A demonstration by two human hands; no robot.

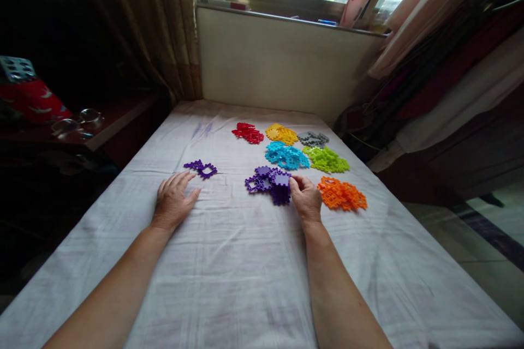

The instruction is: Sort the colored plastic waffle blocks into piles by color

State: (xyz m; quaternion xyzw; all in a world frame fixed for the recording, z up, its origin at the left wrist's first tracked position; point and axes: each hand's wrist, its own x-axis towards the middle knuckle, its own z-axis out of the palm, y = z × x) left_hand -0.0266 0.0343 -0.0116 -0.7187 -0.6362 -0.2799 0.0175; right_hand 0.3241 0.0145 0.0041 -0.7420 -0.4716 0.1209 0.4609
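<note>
My right hand (307, 199) pinches the edge of a solid purple square building tile (282, 179) at the right side of the purple pile (262, 181). That pile mixes solid tiles and open frames with toothed edges. My left hand (175, 199) rests on the cloth, fingers stretched out and thumb apart, with nothing in it. Just beyond its fingertips lie a few purple tiles (207, 170), one of them an open square frame. Right of my right hand sits a pile of orange tiles (343, 194).
Farther back lie piles of red (248, 133), yellow (281, 134), grey (313, 139), blue (286, 155) and lime green tiles (326, 160). A pale cloth (229, 283) covers the table. Glasses (77, 124) lie on a dark side table at left. Clothes hang at right.
</note>
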